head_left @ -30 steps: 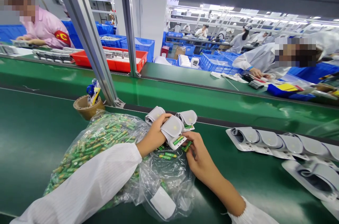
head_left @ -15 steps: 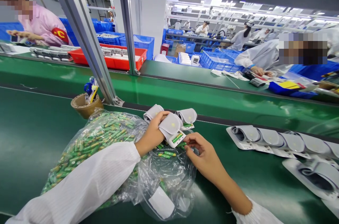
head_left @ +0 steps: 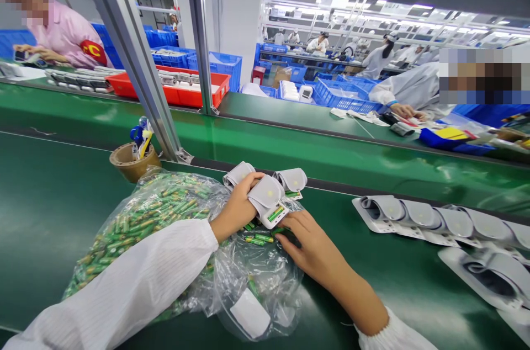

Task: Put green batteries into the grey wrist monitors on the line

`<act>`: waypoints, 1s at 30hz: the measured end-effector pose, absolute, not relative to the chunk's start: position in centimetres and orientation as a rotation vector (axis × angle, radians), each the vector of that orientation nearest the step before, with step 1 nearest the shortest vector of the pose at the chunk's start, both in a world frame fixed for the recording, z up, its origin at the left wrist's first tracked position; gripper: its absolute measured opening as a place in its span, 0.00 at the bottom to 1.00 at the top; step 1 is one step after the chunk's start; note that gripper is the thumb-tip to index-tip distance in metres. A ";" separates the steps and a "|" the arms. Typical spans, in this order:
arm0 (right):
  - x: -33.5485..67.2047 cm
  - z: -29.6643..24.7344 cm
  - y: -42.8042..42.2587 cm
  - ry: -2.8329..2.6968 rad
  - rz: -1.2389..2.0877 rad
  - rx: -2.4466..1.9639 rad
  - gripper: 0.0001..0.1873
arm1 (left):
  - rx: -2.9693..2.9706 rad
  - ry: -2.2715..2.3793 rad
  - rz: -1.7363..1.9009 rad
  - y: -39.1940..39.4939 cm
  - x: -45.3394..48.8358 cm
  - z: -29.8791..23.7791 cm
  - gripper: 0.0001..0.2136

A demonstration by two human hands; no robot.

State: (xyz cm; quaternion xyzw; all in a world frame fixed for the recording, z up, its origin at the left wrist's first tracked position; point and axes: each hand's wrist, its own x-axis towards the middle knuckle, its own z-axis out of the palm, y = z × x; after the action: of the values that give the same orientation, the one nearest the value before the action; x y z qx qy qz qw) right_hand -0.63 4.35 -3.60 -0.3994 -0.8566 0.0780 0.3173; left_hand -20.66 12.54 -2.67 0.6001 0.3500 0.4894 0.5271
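My left hand [head_left: 238, 211] grasped a grey cuffed device [head_left: 266, 195]; right hand [head_left: 307, 244] had shifted left, beside loose batteries [head_left: 253, 240]; its grip I couldn't tell.

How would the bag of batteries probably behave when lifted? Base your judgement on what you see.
The bag would likely be floppy, since its thin clear plastic lies crumpled. It is probably heavy for its size, as batteries crowd much of it. Its contents may shift and roll, being small loose cylinders.
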 end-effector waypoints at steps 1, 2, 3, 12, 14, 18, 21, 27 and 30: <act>-0.5 -3.6 4.4 -2.312 0.175 -1.058 0.04 | 1.436 0.840 1.164 12.6 -20.7 -2.7 0.14; -0.5 -3.5 4.3 -2.365 0.151 -1.065 0.03 | 1.440 0.843 1.162 12.6 -20.6 -2.7 0.14; -0.5 -3.5 4.2 -2.412 0.128 -1.068 0.04 | 1.447 0.845 1.162 12.6 -20.6 -2.7 0.14; -1.1 -2.7 3.6 -2.422 0.175 -1.079 0.17 | 1.450 0.855 1.158 12.6 -20.5 -2.6 0.15; -1.1 -2.4 3.4 -2.326 0.276 -0.999 0.11 | 1.455 0.851 1.151 12.7 -20.5 -2.8 0.17; -1.4 -1.8 2.7 -2.060 0.154 -0.844 0.12 | 1.567 0.879 1.071 12.6 -20.7 -2.9 0.18; -2.0 -2.0 2.5 -1.921 -0.031 -0.879 0.14 | 1.672 0.922 0.997 12.4 -20.9 -2.6 0.19; -2.6 -3.2 3.3 -2.034 -0.031 -0.925 0.13 | 1.737 0.908 0.955 12.1 -21.1 -1.9 0.19; -2.6 -3.6 3.5 -2.107 -0.001 -0.941 0.11 | 1.744 0.896 0.941 12.0 -21.1 -1.9 0.19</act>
State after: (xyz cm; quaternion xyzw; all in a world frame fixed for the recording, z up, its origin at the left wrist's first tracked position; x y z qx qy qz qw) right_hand -2.56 3.50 -3.64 -0.3729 -0.8347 -0.0005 0.4051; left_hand -21.13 12.04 -1.87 0.7101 0.3648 0.3831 0.4647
